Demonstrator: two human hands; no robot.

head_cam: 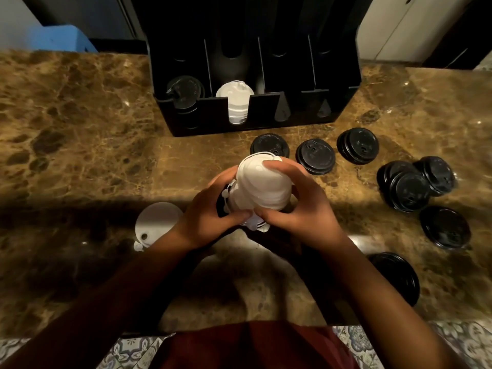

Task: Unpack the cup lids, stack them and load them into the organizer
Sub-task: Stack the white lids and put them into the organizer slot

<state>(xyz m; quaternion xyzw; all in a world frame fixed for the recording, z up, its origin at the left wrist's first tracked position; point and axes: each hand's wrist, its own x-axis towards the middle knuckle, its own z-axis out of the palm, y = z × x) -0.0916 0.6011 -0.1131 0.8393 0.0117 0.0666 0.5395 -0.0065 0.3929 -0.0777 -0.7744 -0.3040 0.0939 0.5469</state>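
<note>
My left hand (213, 209) and right hand (295, 206) both clamp the stack of white lids (262, 187) above the counter's (80, 115) middle, toward its near edge. I judge it could slip or splay, since its hidden lower lids look uneven. Right of it, black lids (407, 190) blur into shadow.

A brown marbled countertop (80, 123) is gleaming under overhead light, shadow falling across its near edge. Patterned floor tiles (354, 342) are showing below. A blue box (58, 39) and pale cabinet doors (399, 30) are standing behind.
</note>
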